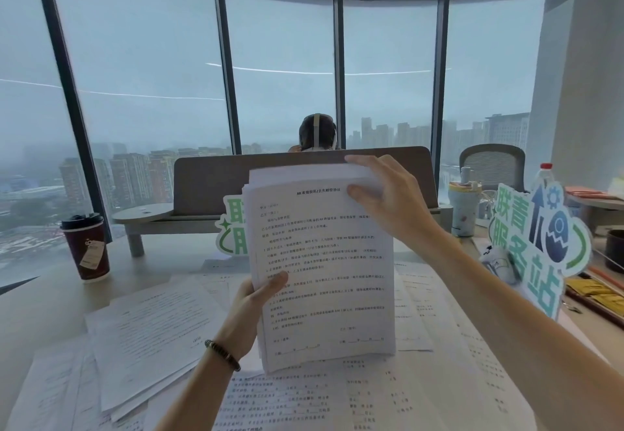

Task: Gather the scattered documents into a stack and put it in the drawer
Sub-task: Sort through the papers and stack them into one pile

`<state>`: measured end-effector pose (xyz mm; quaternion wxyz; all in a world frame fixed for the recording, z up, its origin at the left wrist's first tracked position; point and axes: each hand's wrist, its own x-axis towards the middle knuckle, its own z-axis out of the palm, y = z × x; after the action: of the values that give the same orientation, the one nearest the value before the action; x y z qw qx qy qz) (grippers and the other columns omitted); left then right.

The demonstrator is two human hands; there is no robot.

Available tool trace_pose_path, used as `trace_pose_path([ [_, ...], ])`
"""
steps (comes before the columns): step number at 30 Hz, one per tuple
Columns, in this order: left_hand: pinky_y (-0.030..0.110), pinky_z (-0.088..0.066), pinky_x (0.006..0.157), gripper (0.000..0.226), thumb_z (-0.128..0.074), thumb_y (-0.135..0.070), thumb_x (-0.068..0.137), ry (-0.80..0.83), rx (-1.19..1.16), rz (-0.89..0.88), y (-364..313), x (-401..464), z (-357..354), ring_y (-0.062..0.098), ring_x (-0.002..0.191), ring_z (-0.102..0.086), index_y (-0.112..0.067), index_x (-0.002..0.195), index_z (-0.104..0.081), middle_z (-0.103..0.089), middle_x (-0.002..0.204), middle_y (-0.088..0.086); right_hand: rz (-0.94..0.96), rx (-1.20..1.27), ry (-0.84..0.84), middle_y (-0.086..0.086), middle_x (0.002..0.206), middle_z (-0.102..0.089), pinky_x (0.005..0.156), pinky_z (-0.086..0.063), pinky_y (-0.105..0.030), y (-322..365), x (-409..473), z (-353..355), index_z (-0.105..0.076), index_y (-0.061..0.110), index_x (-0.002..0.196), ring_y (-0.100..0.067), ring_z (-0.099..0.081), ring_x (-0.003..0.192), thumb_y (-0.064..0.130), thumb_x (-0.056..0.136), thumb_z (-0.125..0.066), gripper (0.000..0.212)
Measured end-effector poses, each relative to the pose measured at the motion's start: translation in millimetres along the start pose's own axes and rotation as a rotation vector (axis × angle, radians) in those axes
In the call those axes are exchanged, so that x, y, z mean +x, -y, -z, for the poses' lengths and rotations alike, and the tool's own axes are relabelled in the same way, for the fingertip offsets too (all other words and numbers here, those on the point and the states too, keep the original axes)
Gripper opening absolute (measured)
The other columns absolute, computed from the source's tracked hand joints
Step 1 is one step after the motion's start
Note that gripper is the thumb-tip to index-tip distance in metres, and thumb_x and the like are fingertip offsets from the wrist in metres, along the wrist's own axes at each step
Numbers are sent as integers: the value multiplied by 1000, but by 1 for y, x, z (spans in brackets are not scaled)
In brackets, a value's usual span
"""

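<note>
i've got the stack (320, 272) upright over the worktop (40, 299), its foot seemingly down among the loose sheets (148, 332). my left hand (251, 309) pinches the lower left edge and my right hand (385, 194) clamps the top right corner. it's light but floppy and the pages slide, so i judge edge grips best — top edges are uneven. no drawer in view; print mostly blurred.

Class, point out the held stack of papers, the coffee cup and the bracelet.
stack of papers (320, 272), head view, middle of top sheet.
coffee cup (88, 248), head view, red side wall.
bracelet (223, 354), head view, beads on left wrist.
</note>
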<state>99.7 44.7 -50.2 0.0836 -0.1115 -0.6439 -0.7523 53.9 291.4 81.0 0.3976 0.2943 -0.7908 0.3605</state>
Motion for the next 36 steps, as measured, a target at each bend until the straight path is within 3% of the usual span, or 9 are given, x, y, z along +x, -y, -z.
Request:
trace_pose_path([
  [4, 51, -58, 85, 39, -66, -24, 87, 1, -7, 5, 2, -2, 0, 37, 104, -69, -6, 122, -65, -72, 114, 17, -6, -6, 4, 10, 102, -52, 79, -34, -4, -6, -4, -6, -68, 27, 124, 2, -51, 93, 22, 94, -66, 31],
  [8, 50, -58, 84, 32, -70, -21, 87, -32, 12, 24, 8, -4, -4, 33, 100, -72, -10, 117, -67, -74, 109, 13, -118, 170, -22, 11, 107, -57, 88, -46, -16, -5, -11, -9, -44, 39, 145, 4, -57, 98, 23, 91, -69, 62],
  [11, 49, -58, 85, 34, -72, -21, 84, -62, 22, 27, 11, -5, -6, 31, 100, -72, -12, 116, -68, -75, 109, 11, -357, 623, -54, 12, 104, -66, 82, -59, -27, -5, -28, -17, -23, 41, 147, -11, -69, 95, 18, 85, -77, 85],
  [14, 49, -58, 86, 30, -67, -18, 86, -80, 27, 22, 12, -6, -7, 29, 100, -72, -12, 116, -68, -75, 109, 10, -582, 880, -16, 5, 111, -72, 80, -61, -40, -20, -59, -34, -38, 25, 137, -16, -72, 96, 21, 83, -77, 66],
  [18, 52, -57, 87, 22, -63, -15, 91, -85, 68, 30, 12, -3, -10, 31, 99, -72, -12, 111, -71, -75, 107, 12, -741, 895, 92, 2, 109, -74, 69, -59, -28, -33, -106, -63, -58, 20, 123, -22, -71, 99, 21, 89, -69, 35],
  [22, 56, -57, 85, 22, -62, -16, 93, -95, 64, 13, 10, 1, -12, 35, 98, -72, -10, 113, -70, -75, 107, 14, -752, 795, 50, -3, 110, -67, 67, -58, -30, -37, -104, -66, -47, 18, 119, -22, -68, 97, 5, 91, -62, 35],
  [26, 51, -59, 79, 21, -65, -21, 93, -129, 3, 8, 10, 4, -11, 36, 93, -73, -10, 110, -70, -75, 104, 16, -698, 602, 64, 4, 108, -69, 79, -62, -41, -39, -97, -66, -54, 23, 109, -18, -69, 96, 11, 91, -65, 24],
  [30, 51, -58, 80, 37, -59, -35, 85, -109, 21, -38, 16, -1, -10, 34, 94, -73, -11, 111, -71, -75, 105, 16, -714, 550, 50, 8, 112, -67, 78, -62, -40, -41, -112, -76, -50, 26, 114, -15, -69, 96, 20, 95, -63, 23],
  [36, 41, -62, 72, 10, -65, -20, 94, -188, 333, -59, 27, 6, -11, 26, 87, -74, -15, 95, -73, -77, 89, 6, -643, 418, 142, 10, 114, -65, 72, -62, -31, -43, -119, -79, -38, 26, 122, -12, -69, 95, 19, 99, -57, 31],
])
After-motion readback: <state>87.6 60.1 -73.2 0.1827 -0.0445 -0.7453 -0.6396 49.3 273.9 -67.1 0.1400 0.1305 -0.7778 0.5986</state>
